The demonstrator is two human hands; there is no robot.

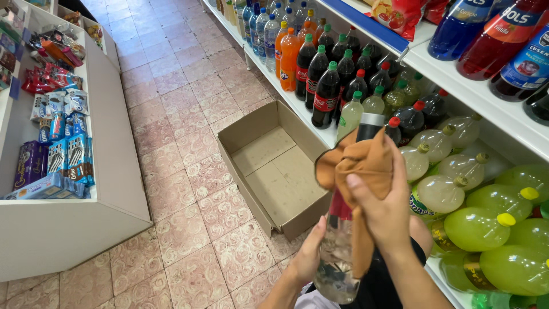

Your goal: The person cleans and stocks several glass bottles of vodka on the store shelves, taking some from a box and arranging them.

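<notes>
Left hand [306,257]: we find its fingers wrapped round the clear plastic bottle's [337,257] lower body.
Right hand [383,209]: our fingers press a crumpled orange cloth [360,166] against its neck.
Bottle position: held tilted above the open cardboard box [274,166].

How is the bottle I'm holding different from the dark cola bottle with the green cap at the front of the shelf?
The held bottle is clear and tilted, gripped low by the left hand while the right hand presses an orange cloth on it. The cola bottle is dark and stands upright, untouched, on the white shelf. The held bottle's cap is grey, the cola's green. Both are plastic drink bottles.
</notes>
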